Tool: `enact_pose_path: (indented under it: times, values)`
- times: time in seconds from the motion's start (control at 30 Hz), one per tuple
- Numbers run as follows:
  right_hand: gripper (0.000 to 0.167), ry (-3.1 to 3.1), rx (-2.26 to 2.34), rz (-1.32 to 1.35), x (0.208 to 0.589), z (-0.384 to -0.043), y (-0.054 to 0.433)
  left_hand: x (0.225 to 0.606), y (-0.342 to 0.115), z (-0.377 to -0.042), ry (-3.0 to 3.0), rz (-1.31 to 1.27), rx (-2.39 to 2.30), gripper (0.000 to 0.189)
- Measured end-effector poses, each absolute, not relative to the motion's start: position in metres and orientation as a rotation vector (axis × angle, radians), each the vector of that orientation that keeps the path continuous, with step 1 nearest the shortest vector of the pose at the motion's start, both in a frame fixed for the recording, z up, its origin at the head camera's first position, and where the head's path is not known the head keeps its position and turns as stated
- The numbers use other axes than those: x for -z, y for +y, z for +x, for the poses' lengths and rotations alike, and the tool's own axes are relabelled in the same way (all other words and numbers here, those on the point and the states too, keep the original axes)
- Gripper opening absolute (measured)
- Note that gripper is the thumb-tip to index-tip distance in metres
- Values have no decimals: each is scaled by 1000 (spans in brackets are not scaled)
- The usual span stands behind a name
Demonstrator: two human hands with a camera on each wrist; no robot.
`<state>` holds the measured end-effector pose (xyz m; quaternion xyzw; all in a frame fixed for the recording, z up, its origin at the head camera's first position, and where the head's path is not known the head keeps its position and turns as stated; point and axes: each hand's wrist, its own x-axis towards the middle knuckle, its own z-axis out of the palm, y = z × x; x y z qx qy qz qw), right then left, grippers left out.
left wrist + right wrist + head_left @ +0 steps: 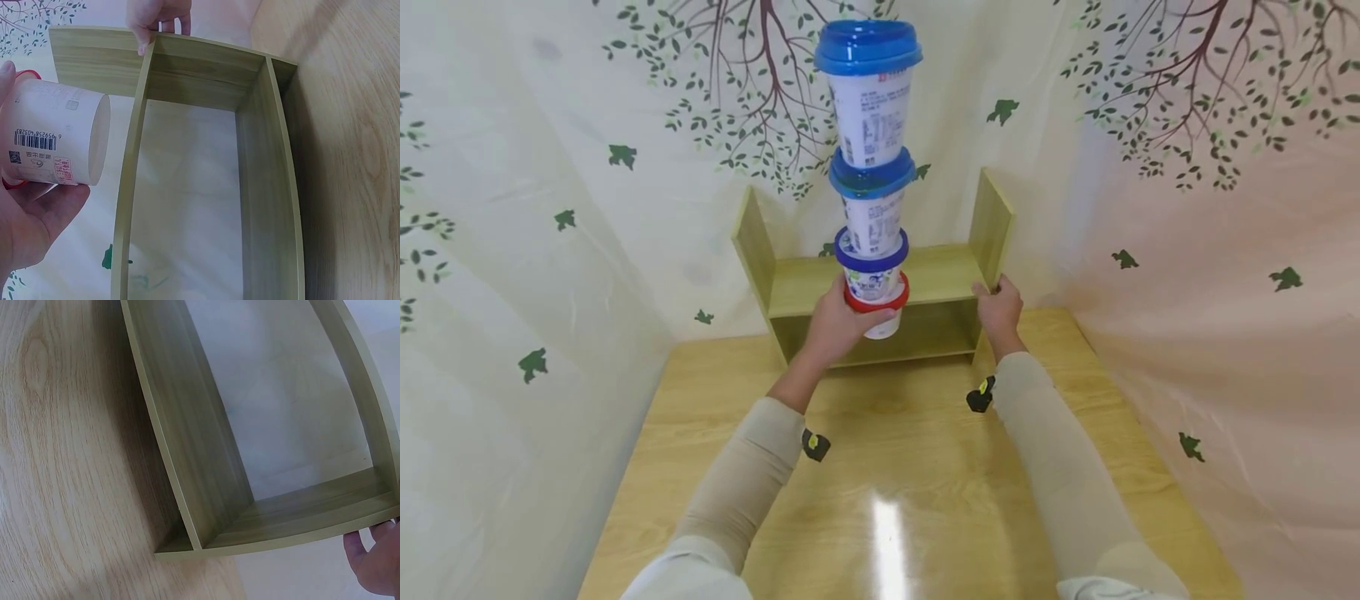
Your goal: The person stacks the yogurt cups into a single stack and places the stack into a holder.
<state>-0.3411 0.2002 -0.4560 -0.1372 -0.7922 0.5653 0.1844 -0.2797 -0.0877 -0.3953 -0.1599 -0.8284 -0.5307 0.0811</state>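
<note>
My left hand [835, 323] holds the bottom of a vertical stack of lidded white cups above the shelf. The lowest cup [56, 131] has a red rim and lies between thumb and fingers; its barcode shows in the left wrist view. Over it stand a cup with a dark blue rim [871, 283], a blue-lidded cup [877, 218], and a larger blue-lidded cup [871, 117] on top. My right hand [1000, 317] grips the right side panel of a small wooden shelf [872, 279], thumb inside and fingers outside. In the right wrist view only some fingers [355, 553] show.
The shelf stands at the back of a wooden table [880, 450], near a pale curtain [647, 250] printed with trees and leaves. Its upper board lies between two raised side panels, with a compartment below. Black wrist cameras [816, 445] sit at both sleeves.
</note>
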Motion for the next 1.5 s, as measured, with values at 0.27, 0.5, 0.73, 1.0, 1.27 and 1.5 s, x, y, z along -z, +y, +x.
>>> enact_pose_path:
  times: [0.27,0.5,0.73,1.0,1.27,1.5]
  values:
    - [34,-2247,-1572,-381,456,-340,197,392,-90,-287,-2476,-453,1562,89]
    - [35,-2268,-1578,-369,452,-339,194,394,-95,-296,-2448,-422,1593,88]
    - [35,-2254,-1606,-351,453,-338,195,400,-96,-306,-2456,-402,1563,91]
    - [37,-2239,-1611,-338,453,-335,199,407,-89,-317,-2460,-386,1538,92]
    - [38,-2254,-1639,-339,457,-331,201,411,-85,-327,-2438,-396,1576,92]
    - [38,-2269,-1600,-324,454,-333,202,409,-81,-340,-2441,-359,1621,91]
